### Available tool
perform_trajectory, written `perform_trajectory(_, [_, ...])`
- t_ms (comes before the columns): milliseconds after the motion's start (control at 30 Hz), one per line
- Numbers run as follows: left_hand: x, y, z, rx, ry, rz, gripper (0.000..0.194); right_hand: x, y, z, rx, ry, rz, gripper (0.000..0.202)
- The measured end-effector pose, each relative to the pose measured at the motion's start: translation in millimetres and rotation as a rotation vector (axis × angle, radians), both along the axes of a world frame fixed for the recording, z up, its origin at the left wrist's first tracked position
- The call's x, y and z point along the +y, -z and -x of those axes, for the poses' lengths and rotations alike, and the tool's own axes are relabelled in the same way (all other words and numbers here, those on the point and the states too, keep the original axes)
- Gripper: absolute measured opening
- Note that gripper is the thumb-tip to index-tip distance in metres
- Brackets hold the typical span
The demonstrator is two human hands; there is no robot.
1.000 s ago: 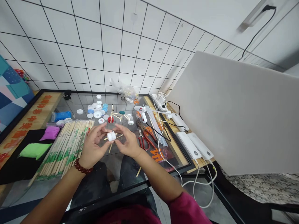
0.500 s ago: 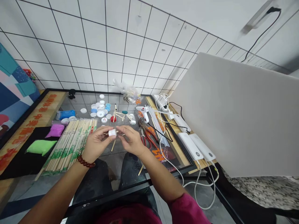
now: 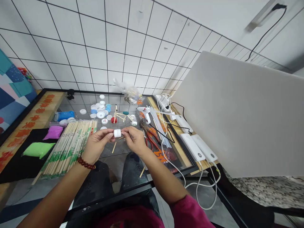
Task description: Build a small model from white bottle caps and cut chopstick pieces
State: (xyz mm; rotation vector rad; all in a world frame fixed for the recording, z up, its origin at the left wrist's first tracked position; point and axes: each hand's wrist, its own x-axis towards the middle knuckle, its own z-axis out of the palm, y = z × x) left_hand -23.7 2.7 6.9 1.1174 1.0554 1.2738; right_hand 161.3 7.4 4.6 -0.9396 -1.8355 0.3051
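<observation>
Above the glass tabletop, a small white cap piece (image 3: 117, 133) is held between my two hands. The fingers of my left hand (image 3: 98, 142) pinch its left side. My right hand (image 3: 135, 140) pinches at its right side, where a thin stick end barely shows. Behind them stands a small stick model (image 3: 123, 117) with a red cap (image 3: 114, 120) and a green piece on it. White and blue bottle caps (image 3: 100, 114) lie to its left. Short stick pieces (image 3: 114, 147) rest on the glass below my hands.
Bagged wooden sticks (image 3: 68, 145), purple clay (image 3: 53, 132) and green clay (image 3: 38, 149) lie left. A glue gun (image 3: 145, 114), red-handled pliers (image 3: 152, 139), glue sticks (image 3: 161, 126) and cables lie right. A plastic bag (image 3: 130, 93) sits at the back.
The white cap piece has moved slightly right and now lies level between my fingertips. My right hand has shifted slightly right, its fingers now at the piece's right end. The view has shifted slightly.
</observation>
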Motion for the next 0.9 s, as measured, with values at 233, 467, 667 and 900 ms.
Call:
perform_trajectory(233, [-1, -6.2, -1, -0.111, -0.117, 0.059, 0.043, 6, 4.2, 0, 0.302, -0.175, 0.211, 0.037])
perform_trajectory(467, [-1, -4.7, -1, -0.077, -0.068, 0.070, 0.042, 8, 0.4, -2, 0.223, -0.204, 0.251, 0.024])
perform_trajectory(667, [3, -1.8, 1, -0.154, -0.160, 0.063, 0.042, 15, 8.5, -7, 0.181, -0.165, 0.286, 0.020])
perform_trajectory(900, [-1, -9.1, -4, -0.241, -0.232, 0.075, 0.044, 18, 17.1, -5, 0.121, -0.060, 0.202, 0.017])
